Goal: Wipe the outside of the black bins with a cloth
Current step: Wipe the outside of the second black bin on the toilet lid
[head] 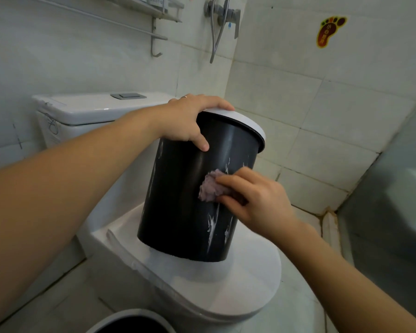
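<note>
A black bin [180, 200] with a white rim stands tilted on the closed toilet lid [245, 287]. White streaks run down its side. My left hand [190, 116] grips the bin's top rim, thumb on the black wall. My right hand [255, 200] presses a small crumpled purple-grey cloth [209, 188] against the bin's side, fingers curled over it. A second black bin [132, 323] with a white rim shows only partly at the bottom edge.
The white toilet tank [87, 109] stands behind the bin. A shower valve and hose [222, 18] hang on the tiled wall above. A metal rack [154, 18] is at the upper left. A grey panel [394, 188] closes the right side.
</note>
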### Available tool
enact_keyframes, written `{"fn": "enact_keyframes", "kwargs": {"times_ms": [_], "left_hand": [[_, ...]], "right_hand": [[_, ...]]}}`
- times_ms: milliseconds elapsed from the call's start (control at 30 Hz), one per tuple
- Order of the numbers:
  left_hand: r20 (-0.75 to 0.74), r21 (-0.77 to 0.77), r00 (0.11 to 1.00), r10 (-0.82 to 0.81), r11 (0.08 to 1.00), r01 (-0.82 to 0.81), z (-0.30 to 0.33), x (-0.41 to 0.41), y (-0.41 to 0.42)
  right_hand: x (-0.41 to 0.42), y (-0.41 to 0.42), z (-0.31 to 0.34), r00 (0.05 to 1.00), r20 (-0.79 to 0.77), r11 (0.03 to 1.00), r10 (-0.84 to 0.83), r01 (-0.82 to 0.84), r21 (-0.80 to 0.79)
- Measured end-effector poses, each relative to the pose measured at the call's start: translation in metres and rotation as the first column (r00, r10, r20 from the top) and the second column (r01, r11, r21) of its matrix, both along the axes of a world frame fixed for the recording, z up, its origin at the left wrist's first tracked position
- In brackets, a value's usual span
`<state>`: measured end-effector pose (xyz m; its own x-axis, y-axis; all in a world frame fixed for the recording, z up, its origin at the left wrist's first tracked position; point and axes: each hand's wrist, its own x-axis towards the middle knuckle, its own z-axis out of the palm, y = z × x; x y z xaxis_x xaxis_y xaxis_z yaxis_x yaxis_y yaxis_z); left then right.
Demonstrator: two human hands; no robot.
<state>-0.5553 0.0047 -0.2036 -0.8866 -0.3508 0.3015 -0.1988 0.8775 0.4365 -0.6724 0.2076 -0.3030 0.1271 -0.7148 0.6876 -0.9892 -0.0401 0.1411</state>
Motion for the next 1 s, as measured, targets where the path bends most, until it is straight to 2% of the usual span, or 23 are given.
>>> {"fn": "enact_keyframes", "kwargs": {"times_ms": [133,200,433,500,567,667,733,833,1000], "left_hand": [[0.015,0.026,1.000,0.006,1.000,-0.006,0.001,-0.001,-0.003],[0.020,0.038,1.000,0.001,0.999,-0.001,0.001,-0.001,-0.004],[-0.010,0.083,1.000,-0.007,0.997,0.008,-0.002,0.001,-0.011],[-0.002,0.087,1.000,-0.002,0.996,0.002,-0.002,0.001,-0.010],[0.001,0.080,1.000,0.003,0.997,-0.003,-0.002,0.000,-0.010],[0.002,0.080,1.000,0.004,0.997,-0.004,0.000,-0.001,-0.008],[0.004,0.077,1.000,0.004,0.997,-0.004,0.000,-0.001,-0.007],[0.000,0.077,1.000,0.011,0.997,-0.011,-0.001,-0.002,-0.006],[0.009,0.095,1.000,0.017,0.995,-0.018,0.000,-0.001,-0.006]], "right_hand": [[-0.004,-0.014,0.016,0.988,0.120,0.986,-0.096,0.111,-0.123],[-0.002,-0.016,0.016,0.984,0.150,0.985,-0.097,0.117,-0.126],[0.008,0.011,-0.029,0.997,0.010,0.994,0.081,-0.082,0.073],[0.008,0.013,-0.031,0.994,-0.043,0.990,0.104,-0.100,0.096],[0.006,0.009,-0.024,0.996,-0.072,0.997,0.060,-0.056,0.056],[0.006,-0.001,-0.009,0.998,0.004,0.997,-0.062,0.062,-0.044],[0.008,-0.004,-0.008,0.995,0.052,0.995,-0.081,0.084,-0.056],[0.011,0.003,-0.023,0.999,0.038,0.999,-0.024,0.025,-0.032],[0.014,0.022,-0.054,0.994,-0.001,0.988,0.106,-0.105,0.112]]}}
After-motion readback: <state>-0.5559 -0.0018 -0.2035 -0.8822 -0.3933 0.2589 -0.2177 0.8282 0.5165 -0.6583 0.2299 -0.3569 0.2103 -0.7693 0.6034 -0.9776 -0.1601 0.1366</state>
